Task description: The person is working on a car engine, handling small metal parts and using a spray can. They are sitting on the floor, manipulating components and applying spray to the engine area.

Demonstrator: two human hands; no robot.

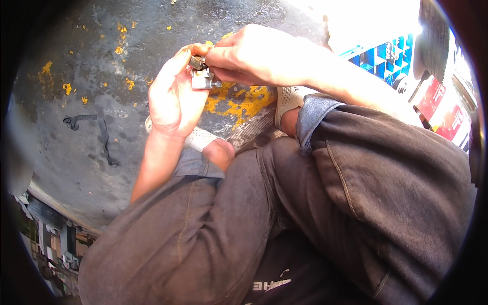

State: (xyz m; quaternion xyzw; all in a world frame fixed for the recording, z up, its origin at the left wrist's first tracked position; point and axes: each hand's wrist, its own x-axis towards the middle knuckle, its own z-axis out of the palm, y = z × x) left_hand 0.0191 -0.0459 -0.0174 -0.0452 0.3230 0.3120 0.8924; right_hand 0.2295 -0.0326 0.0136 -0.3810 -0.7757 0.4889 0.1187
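Observation:
My left hand is raised over the floor, palm up, its fingers closed round a small silvery metal block. A short threaded-looking stub sticks out of the block's right side. Just above the block, by my left thumb and fingertips, sits a small dull metal cylinder; whether it is joined to the block I cannot tell. My right hand comes in from the right and pinches at the top of these parts. Its fingertips are partly hidden, and so is anything small between them.
The dark floor is stained with yellow paint patches. A black strap lies on it at the left. My legs fill the lower view, with light perforated shoes below my hands. A blue plastic crate and a red box stand at right.

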